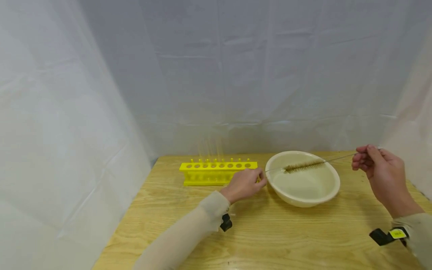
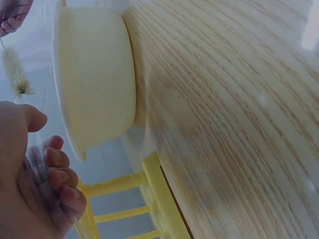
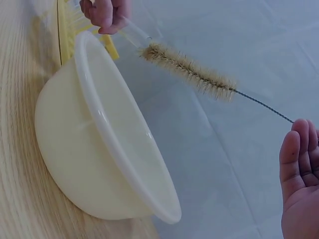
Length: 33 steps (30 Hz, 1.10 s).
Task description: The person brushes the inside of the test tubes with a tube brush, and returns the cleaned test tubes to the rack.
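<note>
My left hand (image 1: 245, 183) grips a clear glass test tube (image 3: 130, 33), its fingers curled round it in the left wrist view. The tube's mouth points toward the bristle tip of a test tube brush (image 1: 303, 166). In the right wrist view that tip is right at the mouth, with the tan bristles outside the glass. My right hand (image 1: 384, 172) pinches the brush's twisted wire handle (image 3: 261, 104) between thumb and fingers. Tube and brush lie nearly in one line above a cream basin (image 1: 303, 201), whose inside shows in the head view.
A yellow test tube rack (image 1: 202, 183) stands left of the basin, partly behind my left hand. Several clear test tubes (image 1: 210, 148) stand upright in it. White sheeting (image 1: 236, 75) hangs behind and beside the wooden table (image 1: 270, 240).
</note>
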Available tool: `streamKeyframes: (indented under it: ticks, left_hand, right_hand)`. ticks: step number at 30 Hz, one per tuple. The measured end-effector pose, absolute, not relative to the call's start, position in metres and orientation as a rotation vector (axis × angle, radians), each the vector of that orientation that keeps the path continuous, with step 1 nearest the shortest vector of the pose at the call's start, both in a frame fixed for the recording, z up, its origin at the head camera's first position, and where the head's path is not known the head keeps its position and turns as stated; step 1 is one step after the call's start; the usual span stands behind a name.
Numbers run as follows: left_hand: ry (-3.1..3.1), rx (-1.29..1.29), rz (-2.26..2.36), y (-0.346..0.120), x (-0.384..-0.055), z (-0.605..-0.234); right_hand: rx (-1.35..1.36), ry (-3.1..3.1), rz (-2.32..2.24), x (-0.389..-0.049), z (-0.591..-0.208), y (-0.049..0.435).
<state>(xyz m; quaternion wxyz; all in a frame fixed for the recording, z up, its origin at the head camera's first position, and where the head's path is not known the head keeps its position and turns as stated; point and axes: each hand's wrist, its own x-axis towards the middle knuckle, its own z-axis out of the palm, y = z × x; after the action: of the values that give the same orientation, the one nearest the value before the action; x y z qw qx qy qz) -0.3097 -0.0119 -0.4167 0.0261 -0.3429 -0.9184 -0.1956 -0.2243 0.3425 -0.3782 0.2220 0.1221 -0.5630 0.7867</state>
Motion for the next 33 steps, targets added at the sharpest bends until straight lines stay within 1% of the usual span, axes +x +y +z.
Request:
streamKeyframes:
  ticks: [6,17,28,33]
  left_hand:
    - [-2.829,-1.068,-0.580,-0.007,-0.309,-0.416]
    - [-2.821,-1.079,-0.597,-0.002,-0.307,-0.415]
    - [-2.822,-1.069,-0.570,-0.001,-0.307,-0.411]
    - [-2.811,-1.117,-0.571,0.001,-0.308,-0.408]
  right_hand:
    - [0.373,-1.411,2.343,-0.224,-0.377,0.345]
    - [0.418,-1.290,2.511,-0.224,-0.379,0.346]
    - [0.449,-1.279,2.595,-0.230,-0.384,0.346]
    - [0.450,-1.314,2.599,-0.232,-0.388,0.341]
